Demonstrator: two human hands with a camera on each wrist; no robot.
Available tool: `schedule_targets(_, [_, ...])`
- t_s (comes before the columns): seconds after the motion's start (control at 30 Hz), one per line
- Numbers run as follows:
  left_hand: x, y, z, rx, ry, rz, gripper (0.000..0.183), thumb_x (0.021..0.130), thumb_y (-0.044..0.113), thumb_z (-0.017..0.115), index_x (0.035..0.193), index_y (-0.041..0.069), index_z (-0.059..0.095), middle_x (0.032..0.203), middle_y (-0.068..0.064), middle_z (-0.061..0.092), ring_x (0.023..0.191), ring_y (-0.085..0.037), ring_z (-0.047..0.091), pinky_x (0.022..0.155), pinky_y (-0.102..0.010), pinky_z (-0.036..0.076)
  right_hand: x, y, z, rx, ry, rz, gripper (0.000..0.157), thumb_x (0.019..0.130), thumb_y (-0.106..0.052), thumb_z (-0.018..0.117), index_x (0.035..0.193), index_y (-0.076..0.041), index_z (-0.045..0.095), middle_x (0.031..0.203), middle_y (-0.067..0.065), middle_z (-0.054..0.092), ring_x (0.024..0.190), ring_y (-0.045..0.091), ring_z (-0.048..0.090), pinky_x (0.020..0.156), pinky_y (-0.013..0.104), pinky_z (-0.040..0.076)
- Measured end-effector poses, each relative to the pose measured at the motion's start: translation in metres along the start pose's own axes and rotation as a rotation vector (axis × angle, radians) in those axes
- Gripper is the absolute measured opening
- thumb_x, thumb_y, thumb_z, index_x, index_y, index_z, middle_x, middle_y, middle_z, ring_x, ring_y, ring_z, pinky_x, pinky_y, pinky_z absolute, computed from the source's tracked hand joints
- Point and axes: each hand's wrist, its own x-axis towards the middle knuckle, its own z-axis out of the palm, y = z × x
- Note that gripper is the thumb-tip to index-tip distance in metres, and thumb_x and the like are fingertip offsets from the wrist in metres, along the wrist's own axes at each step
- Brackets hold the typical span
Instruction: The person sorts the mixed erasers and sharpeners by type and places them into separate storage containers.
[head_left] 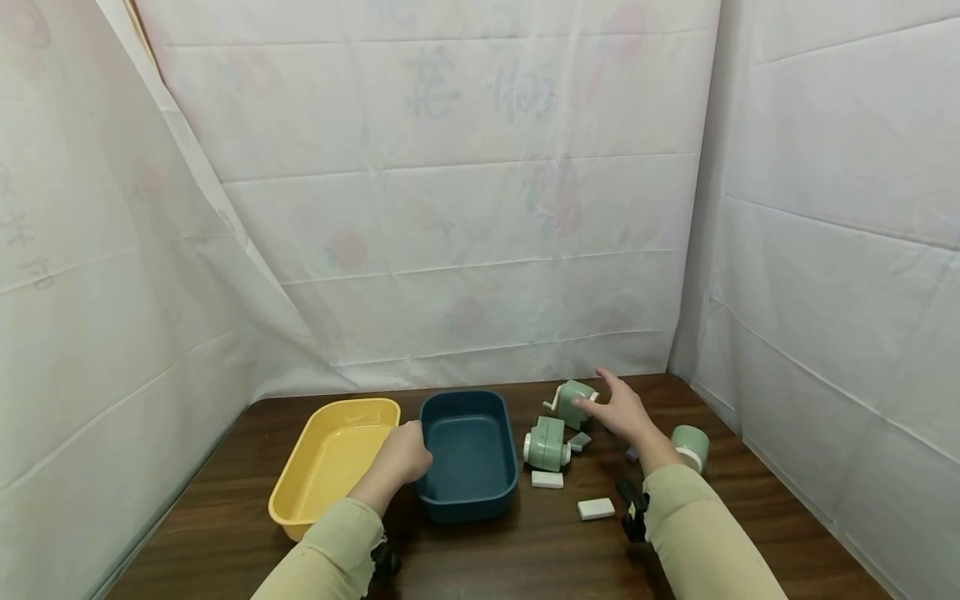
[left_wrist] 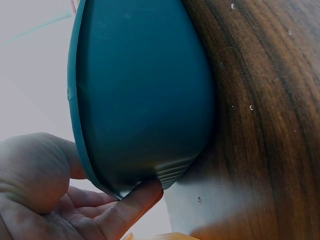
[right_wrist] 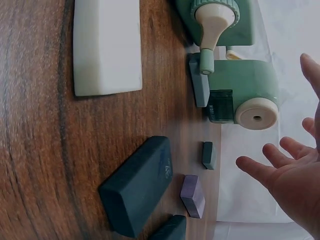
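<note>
My left hand [head_left: 406, 454] grips the left rim of a dark blue basin [head_left: 467, 506]. In the left wrist view, the fingers [left_wrist: 132, 205] lie against the basin's outer wall and the thumb goes behind the rim. Fingers spread, my right hand [head_left: 622, 410] hovers beside a green pencil sharpener [head_left: 573, 400] with a crank, at the back of the table; in the right wrist view a gap shows between hand and sharpener [right_wrist: 245, 85]. A second green sharpener [head_left: 547, 443] stands nearer, close to a grey eraser [head_left: 579, 442].
A yellow basin [head_left: 281, 500] stands left of the blue one. Two white erasers [head_left: 596, 509] lie in front of the sharpeners. Right of the right forearm is another green and white object [head_left: 691, 442]. Dark blocks [right_wrist: 137, 185] and a purple block [right_wrist: 192, 196] lie on the table.
</note>
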Motion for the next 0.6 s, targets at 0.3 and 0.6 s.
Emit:
schedule_targets(0.3, [-0.002, -0.002, 0.0, 0.006, -0.004, 0.0, 0.042, 0.088, -0.003, 0.063, 0.127, -0.017, 0.056, 0.115, -0.027, 0.065, 0.084, -0.028, 0.06, 0.071, -0.038, 0.056, 0.001, 0.006, 0.009, -0.004, -0.011, 0.02, 0.089, 0.094, -0.039, 0.072, 0.16, -0.002, 0.025, 0.161, 0.026, 0.028, 0.144, 0.048, 0.03, 0.11, 0.065, 0.034])
schedule_targets(0.6, [-0.004, -0.002, 0.0, 0.018, 0.007, 0.005, 0.039, 0.088, -0.003, 0.063, 0.124, -0.016, 0.058, 0.112, -0.025, 0.066, 0.084, -0.027, 0.061, 0.071, -0.039, 0.056, 0.005, 0.007, 0.021, -0.027, -0.008, 0.036, 0.086, 0.094, -0.03, 0.074, 0.159, 0.0, 0.026, 0.159, 0.03, 0.029, 0.142, 0.05, 0.031, 0.11, 0.065, 0.034])
